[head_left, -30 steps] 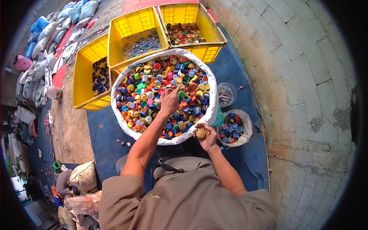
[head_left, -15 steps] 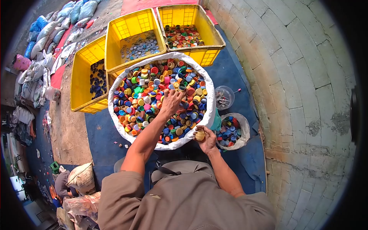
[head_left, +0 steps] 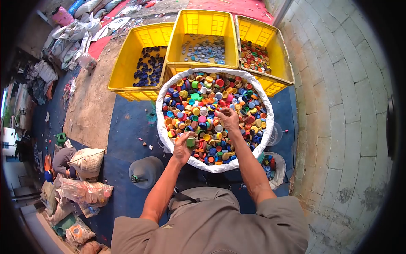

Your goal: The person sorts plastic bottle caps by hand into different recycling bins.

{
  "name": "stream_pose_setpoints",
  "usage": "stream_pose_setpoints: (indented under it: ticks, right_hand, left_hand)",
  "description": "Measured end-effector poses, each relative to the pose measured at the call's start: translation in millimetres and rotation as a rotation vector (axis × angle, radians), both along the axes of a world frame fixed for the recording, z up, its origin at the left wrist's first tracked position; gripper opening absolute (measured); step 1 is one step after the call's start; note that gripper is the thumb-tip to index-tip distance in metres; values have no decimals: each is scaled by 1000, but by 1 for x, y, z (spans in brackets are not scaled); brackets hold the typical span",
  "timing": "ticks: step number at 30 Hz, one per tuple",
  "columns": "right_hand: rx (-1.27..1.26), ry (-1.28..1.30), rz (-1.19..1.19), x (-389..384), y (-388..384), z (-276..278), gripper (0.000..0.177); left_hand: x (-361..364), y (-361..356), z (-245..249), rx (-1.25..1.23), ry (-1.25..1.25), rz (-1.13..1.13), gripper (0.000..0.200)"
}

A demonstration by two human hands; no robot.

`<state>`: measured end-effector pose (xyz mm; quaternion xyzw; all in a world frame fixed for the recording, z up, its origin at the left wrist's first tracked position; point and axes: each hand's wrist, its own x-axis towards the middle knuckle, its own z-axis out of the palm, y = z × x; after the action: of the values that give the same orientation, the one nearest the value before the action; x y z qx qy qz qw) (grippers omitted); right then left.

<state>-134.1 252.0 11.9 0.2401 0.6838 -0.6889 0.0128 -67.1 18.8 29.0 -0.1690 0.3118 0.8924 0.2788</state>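
Note:
A round white sack (head_left: 159, 111) with a rolled rim stands in front of me, heaped with plastic bottle caps (head_left: 196, 111) of many colours. My left hand (head_left: 182, 149) is at the near left part of the rim, its fingers closed around a green bottle cap (head_left: 190, 142). Over the middle of the heap, my right hand (head_left: 229, 120) points down with its fingers drawn together at the caps. What lies between those fingertips, if anything, I cannot make out.
Beyond the sack stand three yellow crates: one with dark caps (head_left: 116, 78), one with pale blue caps (head_left: 172, 48), one with red and orange caps (head_left: 289, 70). A smaller cap sack (head_left: 279, 171), a clear tub (head_left: 275, 134) and a large bottle (head_left: 148, 171) flank it. A wall is right.
My left hand has come back from the heap to the near rim with a green cap. My right hand has moved from the right rim onto the heap; its tan caps no longer show.

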Motion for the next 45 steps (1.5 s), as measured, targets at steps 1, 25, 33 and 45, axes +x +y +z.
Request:
stream_pose_setpoints:
  ticks: [1, 25, 33, 45]
  right_hand:
    - [94, -51, 29, -21, -8, 4, 40]
    - [600, -182, -162, -133, -74, -47, 49]
    - [-399, 39, -240, 24, -25, 22, 32]
    - [-482, -117, -266, 182, 38, 37, 39]
  left_hand:
    - [6, -12, 4, -50, -41, 35, 28]
    - [39, -93, -13, -320, -273, 344, 11]
    - [-108, 6, -13, -1062, 484, -7, 22]
    - [-238, 144, -69, -1697, 1505, -586, 31]
